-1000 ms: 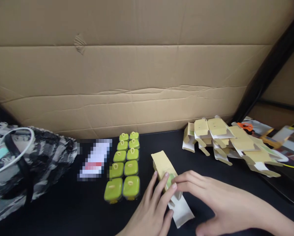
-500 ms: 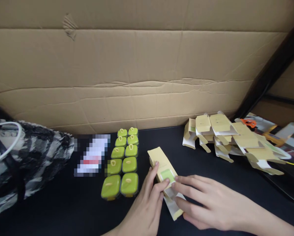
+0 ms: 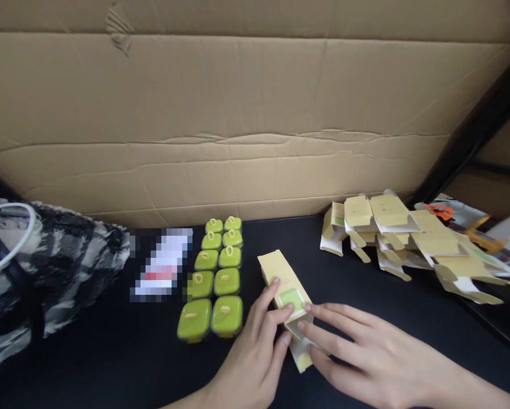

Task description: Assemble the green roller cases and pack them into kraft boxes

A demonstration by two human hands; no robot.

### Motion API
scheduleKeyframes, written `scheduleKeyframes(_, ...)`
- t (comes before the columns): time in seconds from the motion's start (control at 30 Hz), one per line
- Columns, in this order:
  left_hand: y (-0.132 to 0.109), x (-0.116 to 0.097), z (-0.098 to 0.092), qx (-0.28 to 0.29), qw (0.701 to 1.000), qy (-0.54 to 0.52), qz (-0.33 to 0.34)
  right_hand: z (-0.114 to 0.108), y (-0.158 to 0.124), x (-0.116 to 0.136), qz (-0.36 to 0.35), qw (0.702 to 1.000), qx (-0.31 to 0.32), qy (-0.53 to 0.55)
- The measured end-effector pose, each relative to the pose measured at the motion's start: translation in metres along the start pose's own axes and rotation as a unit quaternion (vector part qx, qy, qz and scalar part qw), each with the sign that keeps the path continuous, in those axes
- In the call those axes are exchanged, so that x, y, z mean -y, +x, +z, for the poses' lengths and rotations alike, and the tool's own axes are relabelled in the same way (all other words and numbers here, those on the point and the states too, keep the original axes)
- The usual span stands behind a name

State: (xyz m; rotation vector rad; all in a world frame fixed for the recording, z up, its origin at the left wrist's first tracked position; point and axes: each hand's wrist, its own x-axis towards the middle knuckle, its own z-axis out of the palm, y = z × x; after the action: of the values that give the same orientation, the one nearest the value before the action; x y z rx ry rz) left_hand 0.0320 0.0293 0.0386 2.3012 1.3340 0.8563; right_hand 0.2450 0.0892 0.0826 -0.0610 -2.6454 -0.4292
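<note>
Fingers spread, a right hand (image 3: pixel 365 346) and a left hand (image 3: pixel 252 352) touch a pale-yellow carton (image 3: pixel 279 271) (body squared, near-end flap (image 3: pixel 301 360) not yet closed), well in from the far edge of the black surface (image 3: pixel 276 236). Its long axis slants far-left; the open end points near-right. Ten green-lidded containers (image 3: pixel 227 281) stand outside it, leftward; flap-open cartons (image 3: pixel 389 215) crowd the far right corner.

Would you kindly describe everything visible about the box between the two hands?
The box is long, narrow and pale yellow, seemingly thin card, with a white-edged green patch on top. It lies diagonally on the black table, its near end looking open, a flap sticking out. The left hand and right hand both touch it.
</note>
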Motion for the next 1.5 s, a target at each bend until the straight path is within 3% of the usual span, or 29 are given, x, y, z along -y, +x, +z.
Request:
scheduleKeyframes(0.1,0.0004,0.0007,-0.0009,-0.002,1.000,-0.019,-0.009,0.0042,-0.0018,0.0013,-0.003,1.000,0.016,0.010)
scheduleKeyframes(0.37,0.0017,-0.0025,-0.0032,0.010,1.000,-0.008,-0.013,-0.0026,0.0029,-0.0002,0.028,0.999,-0.020,0.033)
scheduleKeyframes(0.67,-0.0004,0.0001,-0.0033,0.016,1.000,-0.012,-0.009,0.0036,-0.0024,-0.0041,0.007,0.998,0.017,0.057)
scheduleKeyframes(1.17,-0.0017,-0.0010,-0.0045,0.039,0.998,-0.042,0.013,0.0015,-0.0028,-0.0029,0.113,0.986,-0.013,0.121)
scheduleKeyframes(1.37,-0.0020,-0.0017,-0.0028,0.041,0.999,-0.016,-0.002,0.0016,-0.0017,-0.0050,0.166,0.970,0.004,0.175)
scheduleKeyframes(1.5,-0.0021,-0.0019,-0.0034,0.045,0.999,-0.012,-0.002,0.0017,-0.0019,-0.0072,0.151,0.970,0.019,0.191)
